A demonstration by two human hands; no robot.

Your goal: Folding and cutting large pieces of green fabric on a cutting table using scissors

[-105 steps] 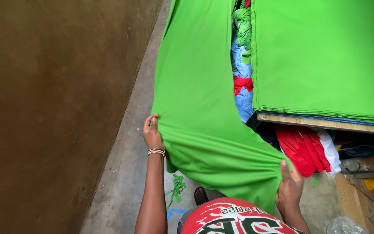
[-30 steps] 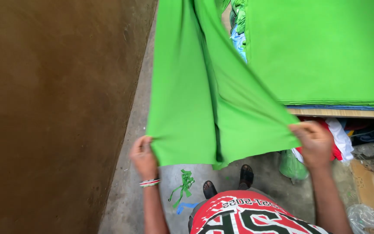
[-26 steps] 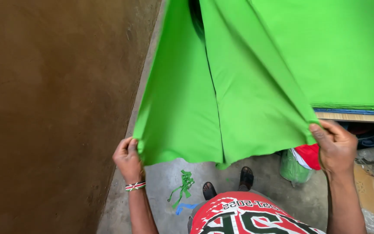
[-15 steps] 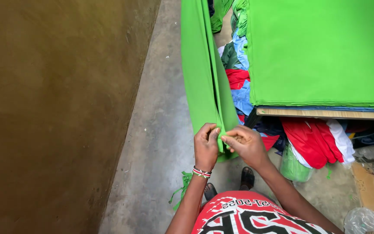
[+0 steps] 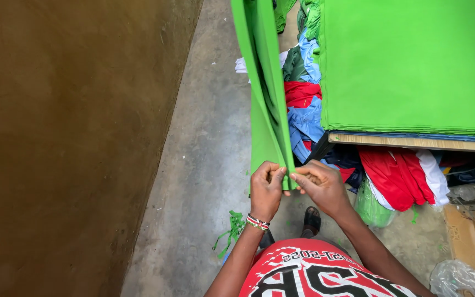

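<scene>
A long bright green cloth point(image 5: 264, 93) hangs folded lengthwise, running from the top of the view down to my hands. My left hand point(image 5: 265, 190) and my right hand point(image 5: 320, 184) meet at its lower end, both pinching the cloth's corners together between fingers and thumbs. A beaded bracelet is on my left wrist. To the right, a stack of flat green fabric sheets point(image 5: 413, 66) lies on a wooden table point(image 5: 413, 142).
A brown wall point(image 5: 67, 137) rises close on the left. Grey concrete floor point(image 5: 204, 165) runs between wall and table. Red, blue and white cloths point(image 5: 397, 173) are piled under and beside the table. Green scraps point(image 5: 232, 231) lie on the floor by my feet.
The cloth was spread wide between my hands a second ago. My hands have come together, folding it in half lengthwise, and they hold the corners joined.
</scene>
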